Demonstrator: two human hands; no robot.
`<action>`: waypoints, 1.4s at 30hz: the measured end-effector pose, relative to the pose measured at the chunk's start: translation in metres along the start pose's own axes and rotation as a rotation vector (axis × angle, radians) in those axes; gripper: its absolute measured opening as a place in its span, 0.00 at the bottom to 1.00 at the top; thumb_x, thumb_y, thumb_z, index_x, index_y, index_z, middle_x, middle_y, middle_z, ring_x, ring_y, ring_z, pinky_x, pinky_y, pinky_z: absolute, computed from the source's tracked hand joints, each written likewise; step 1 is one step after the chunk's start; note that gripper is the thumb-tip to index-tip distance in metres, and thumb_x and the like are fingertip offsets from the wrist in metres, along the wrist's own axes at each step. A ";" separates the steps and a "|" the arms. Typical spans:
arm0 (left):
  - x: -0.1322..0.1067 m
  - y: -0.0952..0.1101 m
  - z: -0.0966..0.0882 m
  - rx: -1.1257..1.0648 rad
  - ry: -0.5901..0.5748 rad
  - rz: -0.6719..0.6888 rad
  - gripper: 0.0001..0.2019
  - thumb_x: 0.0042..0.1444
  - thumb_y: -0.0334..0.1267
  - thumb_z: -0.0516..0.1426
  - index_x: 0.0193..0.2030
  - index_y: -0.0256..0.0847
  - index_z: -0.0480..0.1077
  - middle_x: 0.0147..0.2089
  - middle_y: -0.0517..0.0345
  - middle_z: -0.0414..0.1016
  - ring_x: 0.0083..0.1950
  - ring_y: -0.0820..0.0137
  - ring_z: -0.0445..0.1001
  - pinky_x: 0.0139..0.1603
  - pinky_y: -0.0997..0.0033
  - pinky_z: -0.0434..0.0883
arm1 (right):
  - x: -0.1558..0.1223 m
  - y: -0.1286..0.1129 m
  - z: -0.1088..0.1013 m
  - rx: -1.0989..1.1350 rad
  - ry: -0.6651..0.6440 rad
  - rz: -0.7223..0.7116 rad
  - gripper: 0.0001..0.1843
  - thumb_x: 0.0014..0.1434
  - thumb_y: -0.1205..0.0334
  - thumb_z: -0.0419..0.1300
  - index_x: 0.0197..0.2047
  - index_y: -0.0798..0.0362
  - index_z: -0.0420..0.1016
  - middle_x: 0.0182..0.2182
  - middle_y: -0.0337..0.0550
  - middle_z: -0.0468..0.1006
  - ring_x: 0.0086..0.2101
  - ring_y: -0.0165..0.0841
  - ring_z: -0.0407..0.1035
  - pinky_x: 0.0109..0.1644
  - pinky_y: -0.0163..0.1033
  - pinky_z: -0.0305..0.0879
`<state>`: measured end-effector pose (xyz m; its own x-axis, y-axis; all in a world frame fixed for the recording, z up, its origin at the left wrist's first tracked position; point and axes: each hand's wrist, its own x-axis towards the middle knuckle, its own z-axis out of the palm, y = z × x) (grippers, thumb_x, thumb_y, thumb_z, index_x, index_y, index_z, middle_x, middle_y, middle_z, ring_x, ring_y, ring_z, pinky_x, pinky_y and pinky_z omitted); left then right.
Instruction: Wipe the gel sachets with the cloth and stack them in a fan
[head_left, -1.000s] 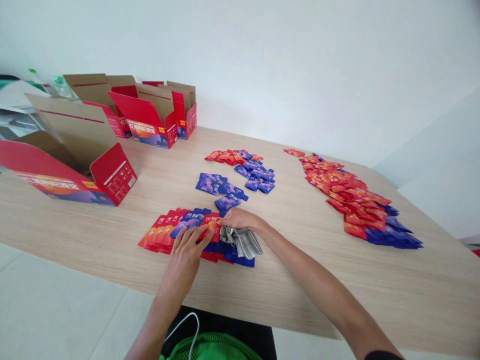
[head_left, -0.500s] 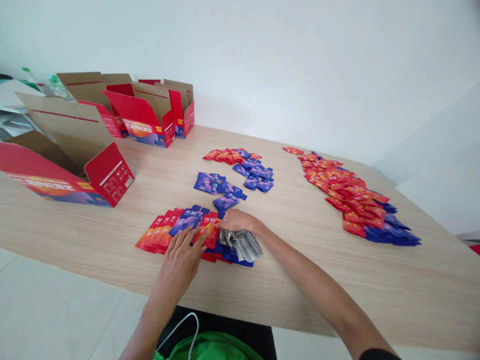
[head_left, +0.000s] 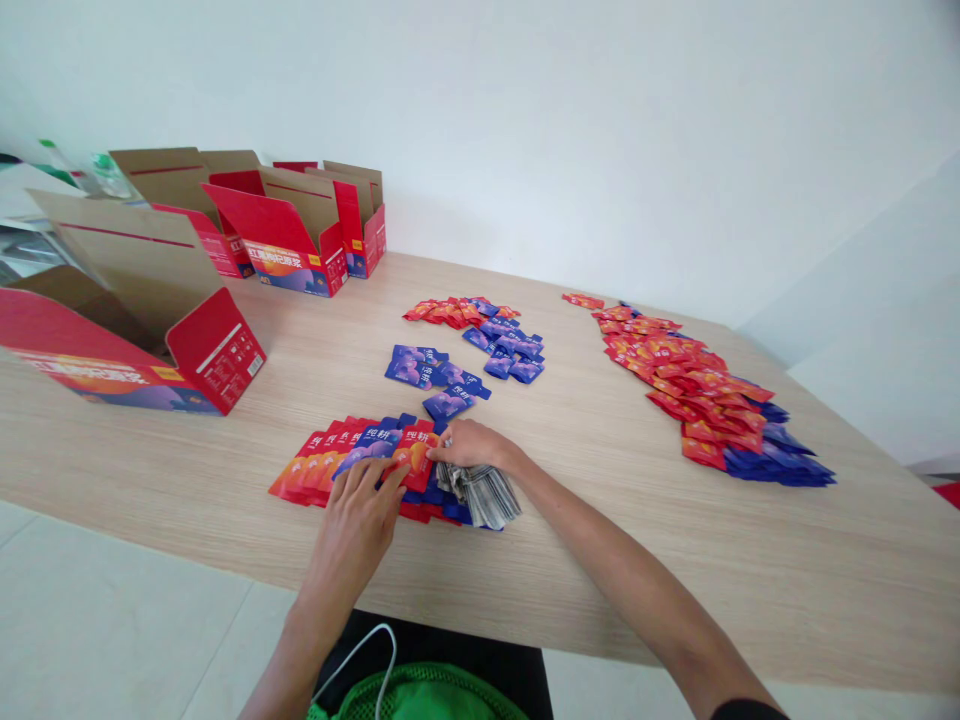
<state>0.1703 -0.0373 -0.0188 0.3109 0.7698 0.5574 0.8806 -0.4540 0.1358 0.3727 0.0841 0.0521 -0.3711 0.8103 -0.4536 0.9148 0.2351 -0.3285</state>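
Note:
An overlapping row of flat red pouches (head_left: 304,470) and blue pouches lies on the table in front of me. My left hand (head_left: 361,505) rests at the row's near side, its fingers spread, the tips touching a red pouch (head_left: 415,447) on top. My right hand (head_left: 471,443) is closed around a bunched grey striped cloth (head_left: 486,494). Its fingertips meet the right edge of that same red pouch. Cloth and hand hide part of the blue pouches (head_left: 459,513) beneath.
Loose blue pouches (head_left: 448,400) lie just beyond the row, with a mixed red and blue group (head_left: 450,312) farther back. A long heap of pouches (head_left: 697,385) spreads along the right. Open red cartons (head_left: 217,345) stand at the left and back left, near the wall.
The view has shifted very slightly. Both hands stay at the red pouch, with the cloth still in the right hand.

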 end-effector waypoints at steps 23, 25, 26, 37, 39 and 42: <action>-0.021 0.070 -0.002 -0.488 0.107 0.028 0.17 0.70 0.21 0.53 0.53 0.46 0.76 0.49 0.52 0.82 0.50 0.62 0.79 0.53 0.61 0.77 | -0.126 0.109 0.061 0.986 0.398 -0.242 0.37 0.59 0.19 0.59 0.24 0.46 0.66 0.23 0.39 0.70 0.26 0.36 0.64 0.35 0.43 0.65; -0.031 0.097 0.007 -0.568 0.015 0.135 0.16 0.68 0.20 0.52 0.50 0.44 0.75 0.47 0.52 0.82 0.48 0.62 0.80 0.51 0.63 0.79 | -0.134 0.114 0.083 1.094 0.480 -0.221 0.39 0.56 0.15 0.56 0.23 0.44 0.58 0.21 0.38 0.62 0.24 0.37 0.60 0.33 0.44 0.64; -0.035 0.108 0.011 -0.589 -0.036 0.183 0.16 0.66 0.19 0.52 0.48 0.44 0.75 0.46 0.52 0.82 0.48 0.62 0.80 0.50 0.62 0.79 | -0.136 0.116 0.092 1.134 0.518 -0.213 0.40 0.56 0.14 0.53 0.23 0.43 0.54 0.20 0.37 0.58 0.25 0.38 0.59 0.33 0.46 0.65; -0.051 0.092 0.023 -0.559 -0.123 0.275 0.12 0.73 0.26 0.50 0.46 0.44 0.72 0.40 0.54 0.82 0.39 0.62 0.79 0.43 0.65 0.78 | -0.144 0.169 0.072 1.390 0.747 -0.156 0.24 0.59 0.33 0.69 0.36 0.41 0.66 0.25 0.30 0.67 0.20 0.34 0.64 0.31 0.45 0.72; -0.055 0.086 0.023 -0.557 -0.056 0.254 0.13 0.75 0.28 0.47 0.46 0.44 0.72 0.38 0.55 0.81 0.38 0.63 0.79 0.40 0.66 0.77 | -0.134 0.171 0.045 1.025 0.740 -0.181 0.19 0.63 0.37 0.68 0.41 0.42 0.72 0.33 0.37 0.80 0.28 0.38 0.76 0.37 0.45 0.77; -0.058 0.081 0.021 -0.553 -0.027 0.217 0.12 0.75 0.28 0.49 0.46 0.44 0.71 0.37 0.55 0.80 0.37 0.64 0.78 0.40 0.66 0.76 | -0.099 0.160 0.004 0.217 0.666 -0.154 0.15 0.74 0.50 0.55 0.45 0.48 0.81 0.56 0.51 0.85 0.58 0.45 0.79 0.64 0.49 0.74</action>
<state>0.2314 -0.1091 -0.0576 0.4780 0.6413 0.6002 0.4814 -0.7628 0.4317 0.5557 0.0392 0.0411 -0.2541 0.9482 0.1907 0.7819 0.3174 -0.5365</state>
